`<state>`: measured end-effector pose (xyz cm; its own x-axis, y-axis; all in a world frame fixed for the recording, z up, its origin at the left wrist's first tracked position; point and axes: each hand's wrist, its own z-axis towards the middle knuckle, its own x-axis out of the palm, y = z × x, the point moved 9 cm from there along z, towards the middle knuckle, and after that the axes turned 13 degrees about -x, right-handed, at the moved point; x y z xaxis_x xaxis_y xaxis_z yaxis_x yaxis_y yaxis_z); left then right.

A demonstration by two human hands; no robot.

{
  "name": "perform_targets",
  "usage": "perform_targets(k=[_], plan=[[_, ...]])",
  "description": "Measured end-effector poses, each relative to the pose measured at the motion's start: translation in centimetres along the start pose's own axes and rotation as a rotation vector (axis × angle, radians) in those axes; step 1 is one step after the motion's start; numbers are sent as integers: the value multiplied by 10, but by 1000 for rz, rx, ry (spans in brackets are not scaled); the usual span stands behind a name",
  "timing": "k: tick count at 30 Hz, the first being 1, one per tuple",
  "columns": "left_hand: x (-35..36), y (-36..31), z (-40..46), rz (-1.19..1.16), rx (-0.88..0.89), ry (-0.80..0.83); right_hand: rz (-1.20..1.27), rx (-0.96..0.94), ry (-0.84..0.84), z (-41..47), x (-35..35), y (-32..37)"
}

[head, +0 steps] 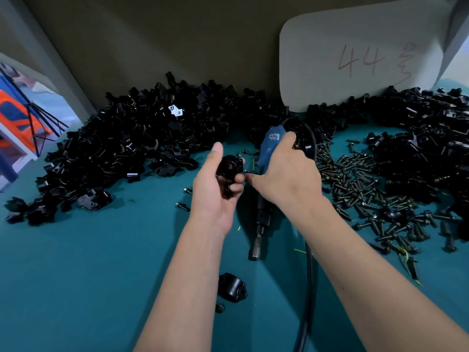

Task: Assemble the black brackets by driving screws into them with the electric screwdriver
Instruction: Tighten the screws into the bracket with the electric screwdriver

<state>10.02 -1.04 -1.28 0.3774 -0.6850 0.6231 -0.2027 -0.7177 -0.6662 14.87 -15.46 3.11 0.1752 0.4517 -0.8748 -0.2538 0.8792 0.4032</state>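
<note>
Bracket [227,171] sits in my left hand [215,189], raised off the green table [101,262]: glossy black, rounded hump on top, flat lug below. My fingers curl round its underside and my thumb stands up along its left edge. A small screw head shows at its upper right corner, blurred.

My right hand [284,179] wraps the electric screwdriver [266,174]: blue body, black lower barrel, dark metal nose pointing down toward me with its tip at or just above the table; can't tell which. Fingers are closed round the blue housing and my thumb reaches left, tip just beside the bracket. Black cable [308,275] loops from the top of the tool and runs down under my right forearm.

Loose bracket [232,287] lies near me on the table, one screw [219,307] just beside it. Big bracket pile [142,143] is far left and across the back, and a screw pile [375,196] is to the right. White card [360,54] marked "44" leans on the back wall.
</note>
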Motion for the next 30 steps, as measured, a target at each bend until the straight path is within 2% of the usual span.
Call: perform_targets(k=[4, 10, 13, 16, 20, 26, 30], plan=[[3, 5, 1, 18, -96, 32, 284, 122, 72, 4, 3, -24], [9, 17, -1, 67, -225, 102, 1122, 260, -90, 13, -23, -38], [9, 15, -1, 207, -192, 110, 1390, 335, -154, 14, -31, -41], [10, 10, -2, 469, -135, 137, 1733, 388, -254, 12, -30, -37], [5, 8, -3, 813, -92, 89, 1766, 317, -386, 9, -36, -46], [2, 18, -4, 1021, -177, 114, 1768, 243, -549, 3, -51, -51], [0, 24, -4, 1105, -247, 138, 1750, 205, -596, 0, -57, -50]])
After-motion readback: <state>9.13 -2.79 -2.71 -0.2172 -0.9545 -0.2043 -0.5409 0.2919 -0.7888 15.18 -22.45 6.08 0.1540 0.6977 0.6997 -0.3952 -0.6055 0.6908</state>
